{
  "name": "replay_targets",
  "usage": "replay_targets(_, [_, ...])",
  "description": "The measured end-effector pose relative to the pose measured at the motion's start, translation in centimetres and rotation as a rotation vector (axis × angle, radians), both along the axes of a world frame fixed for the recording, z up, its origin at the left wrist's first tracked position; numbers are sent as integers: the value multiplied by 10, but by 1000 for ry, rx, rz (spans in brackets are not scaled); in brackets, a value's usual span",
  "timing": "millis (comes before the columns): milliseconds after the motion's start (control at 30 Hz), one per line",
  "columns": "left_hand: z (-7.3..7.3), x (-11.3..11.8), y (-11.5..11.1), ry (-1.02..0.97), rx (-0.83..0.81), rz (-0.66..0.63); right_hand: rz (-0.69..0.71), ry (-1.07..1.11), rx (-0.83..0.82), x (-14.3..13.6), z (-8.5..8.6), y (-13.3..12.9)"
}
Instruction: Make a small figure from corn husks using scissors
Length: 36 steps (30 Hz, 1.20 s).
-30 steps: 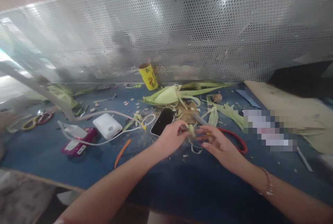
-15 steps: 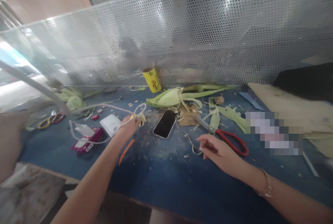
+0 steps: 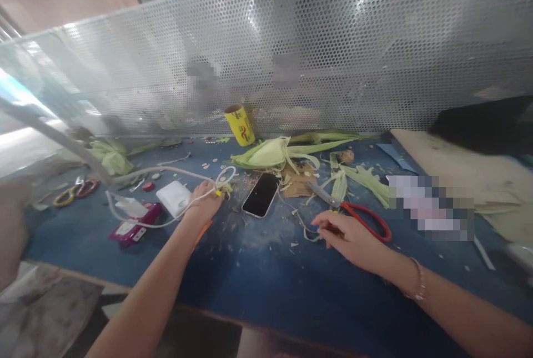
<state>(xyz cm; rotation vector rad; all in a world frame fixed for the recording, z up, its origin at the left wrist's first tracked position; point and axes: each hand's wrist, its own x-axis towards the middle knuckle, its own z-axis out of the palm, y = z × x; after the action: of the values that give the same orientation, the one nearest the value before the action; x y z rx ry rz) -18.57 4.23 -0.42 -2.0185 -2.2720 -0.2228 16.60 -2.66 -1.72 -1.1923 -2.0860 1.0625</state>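
My left hand (image 3: 204, 198) lies low on the blue table, fingers stretched out beside a loop of white cable (image 3: 227, 174). A small yellow piece (image 3: 219, 193) and pale husk scraps (image 3: 227, 188) are at its fingertips. My right hand (image 3: 347, 236) is curled, thumb close to the fingers; what they hold, if anything, is hidden. Just beyond it lie red-handled scissors (image 3: 368, 222). Between my hands rests a phone (image 3: 261, 195) with a dark screen. Behind it are a green corn husk (image 3: 266, 154) and a torn piece of cardboard (image 3: 297, 181).
A yellow cardboard tube (image 3: 240, 126) stands against the perforated metal panel (image 3: 316, 41). To the left are a white box-like device (image 3: 172, 197), a magenta power strip (image 3: 135, 227) and more scissors (image 3: 77, 191). Brown paper (image 3: 449, 164) covers the right side. Another person's arm (image 3: 12, 230) shows at the left edge.
My left hand's fingers have spread and flattened beside the yellow piece. My right hand stays curled near the red scissors. The view has shifted slightly.
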Motion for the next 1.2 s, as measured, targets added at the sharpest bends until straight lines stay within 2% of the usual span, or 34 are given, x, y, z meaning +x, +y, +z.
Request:
replay_targets(133, [1,22,-8,50,80,-113,-65,-152,180,2,0,7])
replay_targets(233, [-1,48,-20,58,75,-289,-97,-273,370,4,-1,12])
replay_targets(267, [-2,58,-25,56,71,-383,-107,-320,424,5,0,14])
replay_targets(333, [-1,77,-34,20,13,-515,-156,-445,480,9,4,15])
replay_targets(433, [4,104,-44,-22,-108,-677,-273,-668,401,17,10,16])
replay_targets(467, [6,112,-46,-34,-98,-719,-300,-721,350,20,11,16])
replay_targets(633, [10,143,-44,0,-89,-903,-369,-785,213,24,7,22])
replay_targets(733, [13,156,-37,27,-22,-966,-391,-791,165,23,7,26])
replay_targets(833, [17,161,-31,31,73,-985,-380,-793,143,27,13,26])
replay_targets(1033, [15,150,-26,24,105,-897,-397,-853,171,42,32,20])
replay_targets(1200, [6,140,-23,-11,84,-838,-327,-1040,151,50,30,13])
